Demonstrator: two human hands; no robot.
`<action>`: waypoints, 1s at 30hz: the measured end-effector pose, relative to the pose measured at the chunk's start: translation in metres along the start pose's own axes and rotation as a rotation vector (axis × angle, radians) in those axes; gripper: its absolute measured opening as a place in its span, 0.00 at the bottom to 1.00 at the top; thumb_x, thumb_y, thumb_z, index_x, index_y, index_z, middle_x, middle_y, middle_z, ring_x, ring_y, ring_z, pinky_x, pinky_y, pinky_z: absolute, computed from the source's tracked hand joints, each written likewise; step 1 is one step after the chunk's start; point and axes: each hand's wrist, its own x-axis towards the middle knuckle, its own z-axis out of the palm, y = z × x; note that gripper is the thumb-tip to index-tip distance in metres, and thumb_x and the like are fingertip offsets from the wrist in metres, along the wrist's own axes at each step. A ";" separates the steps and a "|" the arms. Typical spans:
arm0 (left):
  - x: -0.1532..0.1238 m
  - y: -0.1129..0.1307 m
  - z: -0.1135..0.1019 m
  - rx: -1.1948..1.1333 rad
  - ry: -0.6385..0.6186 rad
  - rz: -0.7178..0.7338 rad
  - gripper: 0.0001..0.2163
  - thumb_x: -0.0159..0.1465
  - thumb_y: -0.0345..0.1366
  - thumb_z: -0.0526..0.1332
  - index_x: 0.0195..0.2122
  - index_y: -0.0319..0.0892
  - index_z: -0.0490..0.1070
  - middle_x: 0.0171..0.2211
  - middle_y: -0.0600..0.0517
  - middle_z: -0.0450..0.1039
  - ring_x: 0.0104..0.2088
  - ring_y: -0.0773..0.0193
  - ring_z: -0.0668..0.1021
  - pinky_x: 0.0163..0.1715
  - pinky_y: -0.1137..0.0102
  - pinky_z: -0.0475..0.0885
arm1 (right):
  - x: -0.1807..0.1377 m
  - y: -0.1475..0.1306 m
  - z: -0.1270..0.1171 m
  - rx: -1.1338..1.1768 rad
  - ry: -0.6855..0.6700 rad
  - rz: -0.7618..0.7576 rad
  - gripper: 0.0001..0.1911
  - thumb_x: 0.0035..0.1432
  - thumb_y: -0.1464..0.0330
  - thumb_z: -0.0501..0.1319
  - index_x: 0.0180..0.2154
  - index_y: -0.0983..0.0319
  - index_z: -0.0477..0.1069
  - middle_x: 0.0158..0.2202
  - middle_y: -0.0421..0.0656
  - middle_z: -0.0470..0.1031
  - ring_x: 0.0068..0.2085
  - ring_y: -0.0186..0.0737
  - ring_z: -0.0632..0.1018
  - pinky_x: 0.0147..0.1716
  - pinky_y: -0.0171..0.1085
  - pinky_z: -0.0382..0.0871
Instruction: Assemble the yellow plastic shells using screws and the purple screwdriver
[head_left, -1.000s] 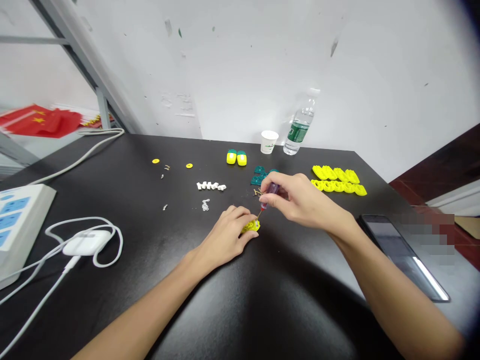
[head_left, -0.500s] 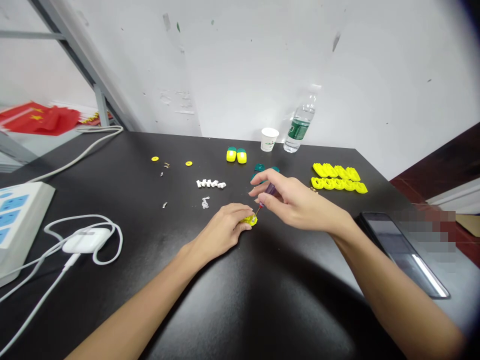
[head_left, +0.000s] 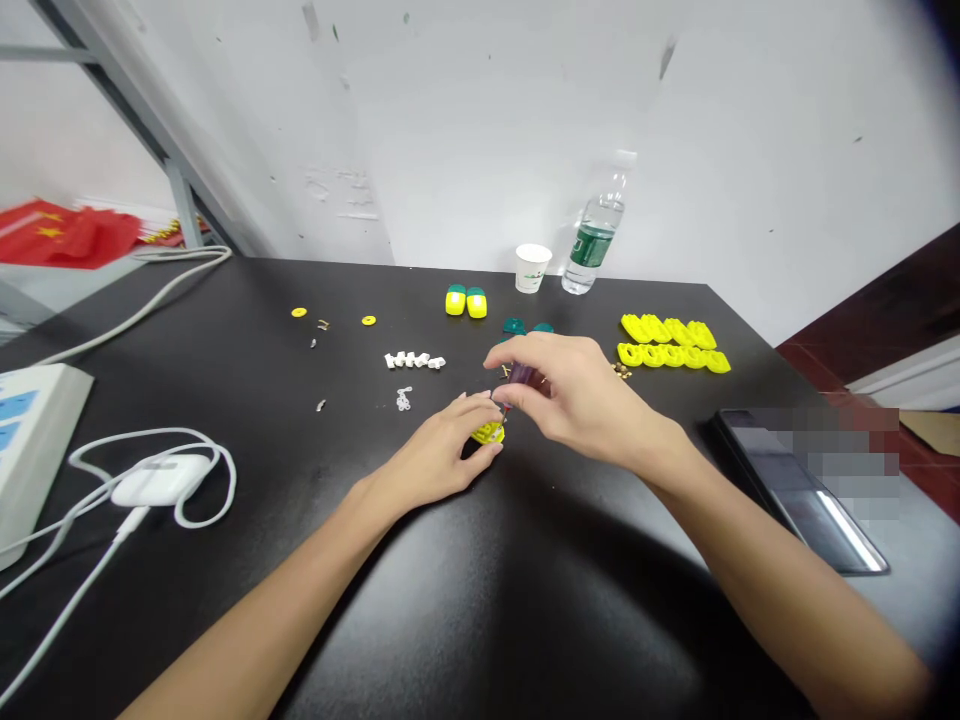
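Note:
My left hand (head_left: 442, 446) is closed round a small yellow plastic shell (head_left: 490, 433) and holds it against the black table. Between the fingers of my right hand (head_left: 581, 395) is a screwdriver with a dark purple handle (head_left: 520, 373). Its thin shaft slants down to the shell's right end, and the tip is too small to make out clearly. Dark green plastic pieces (head_left: 514, 326) lie just behind my right hand, partly covered by it. Small white parts (head_left: 415, 361) form a row left of them, with a little heap of clear pieces (head_left: 403, 400) in front.
Two yellow-and-green cases (head_left: 466, 302) stand near a paper cup (head_left: 532, 268) and a water bottle (head_left: 596, 240). Rows of yellow shells (head_left: 673, 356) lie at right, beyond a phone (head_left: 806, 490). A power strip (head_left: 41, 430) and a white charging case with cables (head_left: 161, 481) occupy the left.
My right hand has shifted its grip, with the fingers closer round the screwdriver handle, which stands more upright. The shell looks slightly turned under my left fingers. The whole view has shifted a little.

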 end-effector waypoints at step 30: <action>0.001 -0.013 0.003 -0.024 -0.015 0.054 0.13 0.68 0.35 0.60 0.53 0.45 0.72 0.58 0.47 0.73 0.65 0.52 0.66 0.66 0.47 0.58 | 0.001 0.003 -0.006 -0.110 -0.122 0.155 0.08 0.69 0.66 0.51 0.43 0.61 0.66 0.29 0.40 0.74 0.28 0.37 0.71 0.29 0.36 0.58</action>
